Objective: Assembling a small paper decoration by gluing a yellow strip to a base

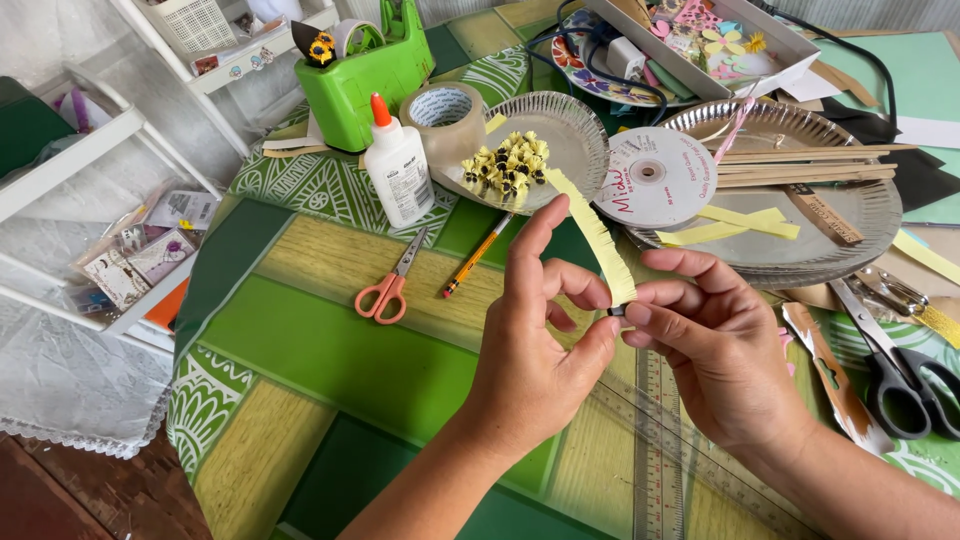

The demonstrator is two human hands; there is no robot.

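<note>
Fringed yellow paper strip, pinched at its near end between my left hand and right hand above the counter, could tear or unroll if my fingers slacken.

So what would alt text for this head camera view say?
Two hands, left hand and right hand, pinch the end of a fringed yellow paper strip above a green patterned table. Orange scissors, a glue bottle and foil plates lie around.
</note>
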